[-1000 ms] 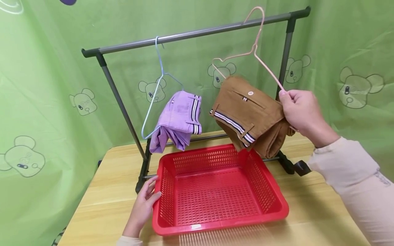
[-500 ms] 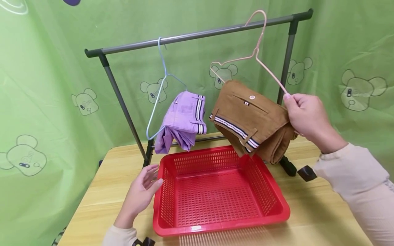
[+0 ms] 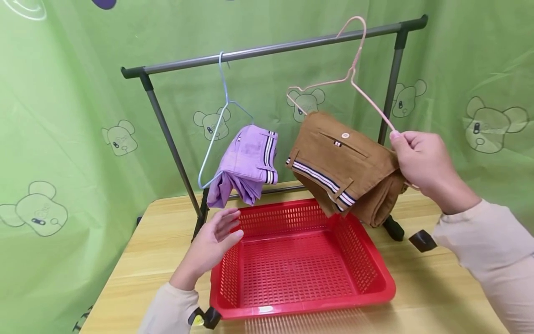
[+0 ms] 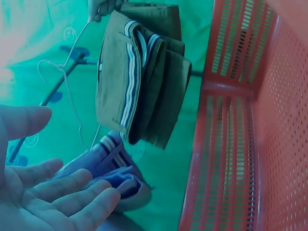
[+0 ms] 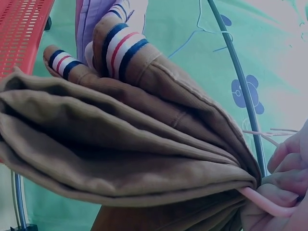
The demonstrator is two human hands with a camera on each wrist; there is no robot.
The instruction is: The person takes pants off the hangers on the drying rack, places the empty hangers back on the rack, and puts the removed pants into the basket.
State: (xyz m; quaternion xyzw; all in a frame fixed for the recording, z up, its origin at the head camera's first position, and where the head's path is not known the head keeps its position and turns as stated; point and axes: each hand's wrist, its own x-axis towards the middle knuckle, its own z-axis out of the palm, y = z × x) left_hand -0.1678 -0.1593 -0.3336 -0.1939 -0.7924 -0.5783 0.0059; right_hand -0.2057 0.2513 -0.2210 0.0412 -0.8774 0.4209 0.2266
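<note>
Right grip (image 3: 427, 160) pinching pink hanger (image 3: 373, 103), brown trousers (image 3: 331, 155) beside it, left grip (image 3: 212, 246) spread, red basket (image 3: 321, 305) near it, purple trousers (image 3: 247, 155) beyond.

Across the head view, from nine through twelve to three o'clock, a creased green curtain (image 3: 267, 18), printed with outlined cartoon bear heads (image 3: 36, 219). Toward half past ten, a cropped dark-purple print (image 3: 104, 3). Around six, a pale wood-grain tabletop (image 3: 154, 241).
</note>
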